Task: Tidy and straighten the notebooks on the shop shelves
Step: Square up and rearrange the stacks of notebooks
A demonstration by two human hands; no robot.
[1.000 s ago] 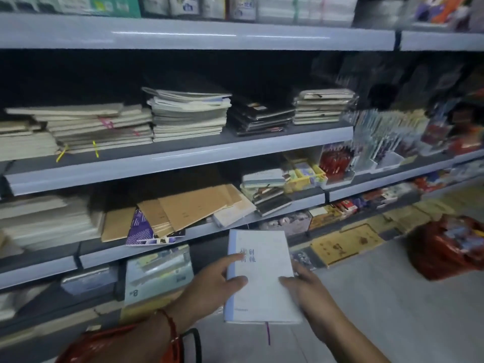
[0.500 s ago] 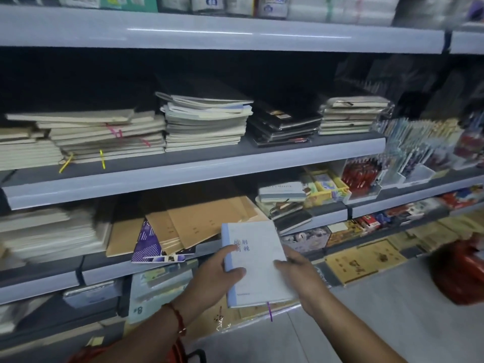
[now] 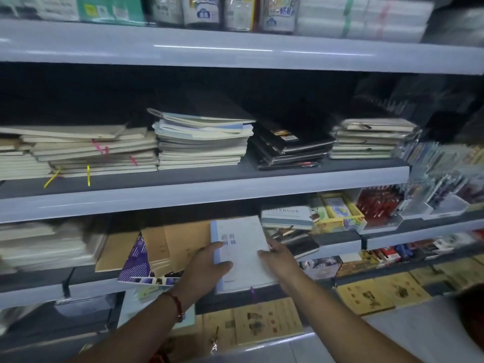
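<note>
The left hand [image 3: 203,265] grips the white notebook [image 3: 242,254] by its spine edge, thumb curled over the cover; the right hand [image 3: 279,259] presses its opposite edge, fingers fairly straight. The notebook lies on the lower shelf [image 3: 86,281] beside brown envelopes [image 3: 178,242], long axis pointing inward.

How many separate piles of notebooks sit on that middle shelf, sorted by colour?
Pale, cream-edged piles: 4
Black piles: 1
Total: 5
</note>
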